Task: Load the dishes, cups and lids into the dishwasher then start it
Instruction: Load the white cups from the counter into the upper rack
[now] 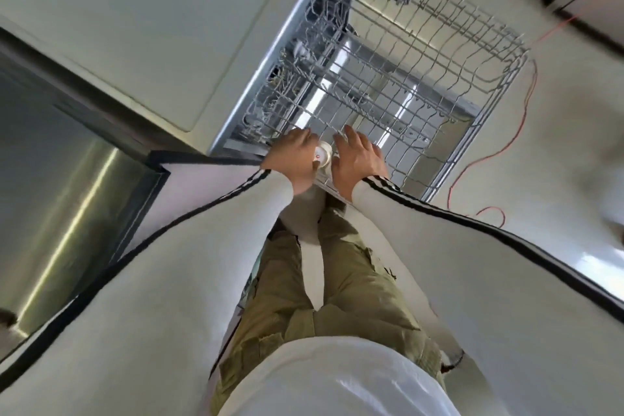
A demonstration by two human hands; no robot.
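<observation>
Olive trousers (341,280) and two white sleeves with black stripes fill the near view. Beyond them, the left hand (292,155) has its grip closed round a small white cup (325,150) with a red mark, thumb lying on its side, at the near edge of the pulled-out wire rack (388,78). The right hand (359,159) rests just beside the cup, grip released, fingers spread on the wires. Under the rack lies the open dishwasher door (471,110). Farther right, a red cable (521,118) trails over the floor.

A kitchen: open dishwasher (388,84) beside a steel appliance (60,186).
</observation>
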